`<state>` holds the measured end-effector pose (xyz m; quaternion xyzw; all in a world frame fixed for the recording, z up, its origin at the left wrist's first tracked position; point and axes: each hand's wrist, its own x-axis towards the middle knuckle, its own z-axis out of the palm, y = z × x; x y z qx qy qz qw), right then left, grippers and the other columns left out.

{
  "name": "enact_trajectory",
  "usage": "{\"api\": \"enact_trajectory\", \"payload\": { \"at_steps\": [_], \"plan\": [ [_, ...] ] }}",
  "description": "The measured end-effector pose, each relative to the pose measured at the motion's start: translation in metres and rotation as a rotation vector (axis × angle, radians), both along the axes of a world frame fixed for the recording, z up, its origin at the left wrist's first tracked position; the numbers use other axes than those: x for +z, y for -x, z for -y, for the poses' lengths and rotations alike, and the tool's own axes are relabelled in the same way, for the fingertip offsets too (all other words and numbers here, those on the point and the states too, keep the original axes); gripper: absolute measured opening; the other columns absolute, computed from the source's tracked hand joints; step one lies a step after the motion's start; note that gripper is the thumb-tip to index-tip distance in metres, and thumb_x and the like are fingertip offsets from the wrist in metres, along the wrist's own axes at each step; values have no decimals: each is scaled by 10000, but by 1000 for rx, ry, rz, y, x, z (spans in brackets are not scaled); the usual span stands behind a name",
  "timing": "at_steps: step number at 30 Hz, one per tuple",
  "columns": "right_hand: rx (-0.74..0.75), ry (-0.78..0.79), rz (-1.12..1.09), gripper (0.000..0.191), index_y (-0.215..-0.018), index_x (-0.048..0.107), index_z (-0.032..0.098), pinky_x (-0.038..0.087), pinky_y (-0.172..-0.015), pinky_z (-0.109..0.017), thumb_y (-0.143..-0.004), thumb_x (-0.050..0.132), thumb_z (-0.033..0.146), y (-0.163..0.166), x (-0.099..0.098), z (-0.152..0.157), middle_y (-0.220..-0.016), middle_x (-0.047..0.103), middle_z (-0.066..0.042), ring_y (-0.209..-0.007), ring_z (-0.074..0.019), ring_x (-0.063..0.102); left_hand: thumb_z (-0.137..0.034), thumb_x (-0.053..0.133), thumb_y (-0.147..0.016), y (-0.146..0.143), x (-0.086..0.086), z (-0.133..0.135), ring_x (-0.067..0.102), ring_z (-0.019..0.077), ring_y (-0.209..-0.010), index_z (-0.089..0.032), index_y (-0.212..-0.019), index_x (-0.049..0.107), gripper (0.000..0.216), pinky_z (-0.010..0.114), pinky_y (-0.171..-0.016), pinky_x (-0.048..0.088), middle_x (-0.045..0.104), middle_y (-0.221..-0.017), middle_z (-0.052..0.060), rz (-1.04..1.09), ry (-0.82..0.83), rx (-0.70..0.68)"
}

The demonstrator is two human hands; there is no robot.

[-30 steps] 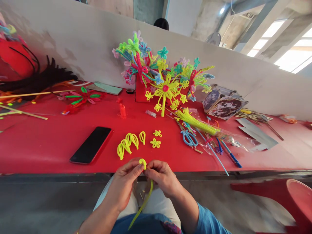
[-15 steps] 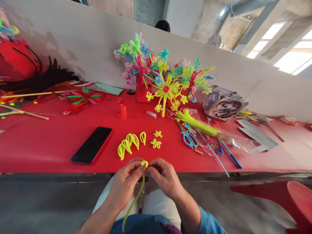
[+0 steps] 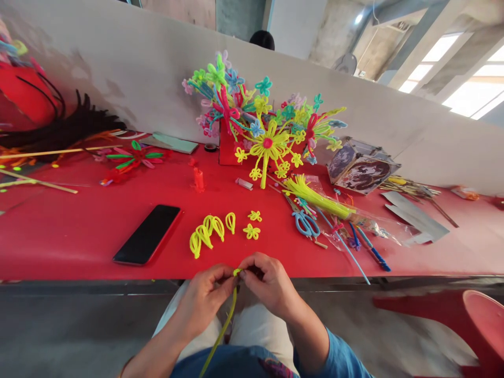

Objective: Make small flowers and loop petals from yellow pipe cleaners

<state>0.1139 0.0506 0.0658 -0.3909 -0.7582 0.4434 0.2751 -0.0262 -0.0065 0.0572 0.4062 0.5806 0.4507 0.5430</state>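
Observation:
A yellow pipe cleaner (image 3: 226,325) is pinched at its bent upper end between my two hands, and its long tail hangs down over my lap. My left hand (image 3: 210,294) grips it from the left with thumb and fingers. From the right, the fingertips of my right hand (image 3: 268,283) close on the same small bend, most of which they hide. Just beyond lie several yellow looped petals (image 3: 204,237) and two small yellow flowers, the nearer flower (image 3: 251,231) below the farther flower (image 3: 255,216).
A black phone (image 3: 147,234) lies left of the petals. Blue-handled scissors (image 3: 306,224) and a bundle of yellow pipe cleaners (image 3: 318,197) are on the right. Behind stands a bouquet of pipe-cleaner flowers (image 3: 271,139). A red stool (image 3: 478,325) is at the lower right.
Both hands have come slightly lower and the bend of the pipe cleaner has turned between the fingertips, so less of its loop shows. The things on the table stay put.

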Motion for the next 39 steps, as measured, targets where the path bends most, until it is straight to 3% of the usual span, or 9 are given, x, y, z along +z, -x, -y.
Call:
{"api": "enact_trajectory", "payload": {
  "at_steps": [7, 11, 15, 19, 24, 30, 33, 39],
  "plan": [
    [-12, -83, 22, 138, -748, 618, 177, 387, -567, -185, -706, 505, 108, 1, -3, 0, -656, 583, 10, -594, -96, 515, -224, 618, -645, 1, -1, -2, 451, 111, -515, -174, -573, 616, 88, 188, -470, 314, 529, -512, -47, -42, 7, -47],
    [-64, 47, -43, 124, -817, 603, 166, 388, -544, -185, -766, 508, 227, 5, -8, 3, -683, 588, -1, -597, -97, 506, -280, 627, -660, 0, -4, -2, 526, 136, -592, -179, -664, 641, 102, 214, -548, 381, 600, -590, -30, 165, 32, 89],
    [-25, 189, -64, 120, -775, 609, 148, 372, -511, -176, -752, 510, 212, 9, -12, 5, -635, 571, 6, -562, -88, 484, -262, 675, -627, -2, -5, -4, 556, 142, -676, -182, -676, 646, 98, 225, -632, 415, 631, -647, -19, 366, 3, 274],
    [-12, 199, -112, 110, -747, 617, 144, 362, -495, -173, -727, 535, 215, 13, -15, 5, -602, 546, 16, -533, -81, 462, -236, 713, -591, -3, -5, -6, 535, 110, -650, -172, -632, 638, 106, 201, -630, 404, 618, -628, -29, 475, -8, 334],
    [-39, -48, -71, 107, -691, 614, 158, 374, -515, -181, -700, 510, 139, 16, -16, 5, -603, 542, 13, -531, -86, 473, -262, 707, -604, -5, -6, -6, 510, 105, -627, -172, -612, 609, 133, 203, -616, 388, 583, -592, -41, 484, 12, 328],
    [-98, -359, 36, 141, -706, 602, 164, 384, -508, -186, -731, 466, 135, 11, -21, 5, -647, 564, -14, -541, -95, 506, -303, 657, -655, -2, -8, -6, 513, 135, -688, -177, -651, 624, 130, 221, -655, 392, 583, -670, -26, 226, -59, 276],
    [-80, -513, 96, 165, -730, 602, 175, 389, -540, -194, -775, 446, 146, 8, -23, 3, -673, 575, -21, -587, -105, 521, -309, 639, -667, -1, -8, -7, 521, 145, -718, -185, -657, 626, 125, 239, -697, 398, 592, -681, -26, 210, -61, 222],
    [-29, -559, 175, 149, -808, 605, 173, 401, -611, -215, -798, 457, 162, 4, -21, -1, -777, 584, -46, -706, -134, 536, -311, 638, -665, -3, -6, -6, 514, 141, -680, -178, -654, 624, 134, 249, -677, 405, 585, -632, -25, 270, -13, 213]
  ]
}}
